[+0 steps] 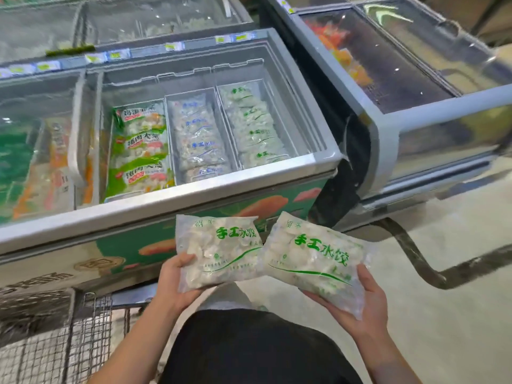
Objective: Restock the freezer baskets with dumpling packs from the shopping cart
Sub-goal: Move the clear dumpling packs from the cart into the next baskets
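Two clear dumpling packs are held in front of the open chest freezer [177, 187], below its near rim, not yet inside. Left pack [219, 252] is gripped at its lower-left corner by the left hand [173, 284], thumb on top. Right pack [318, 261] is cupped from beneath by the right hand [363, 306], fingers wrapped round its lower edge. Green print 手工水饺 is read on both.

Inside the freezer, three baskets: right basket [288, 126] is stocked with the same green-print packs, middle basket [169, 112] with blue-print 手工 packs, left one with green bags marked 猪肉大葱. The wire shopping cart [55, 342] is seen below the freezer's left front.
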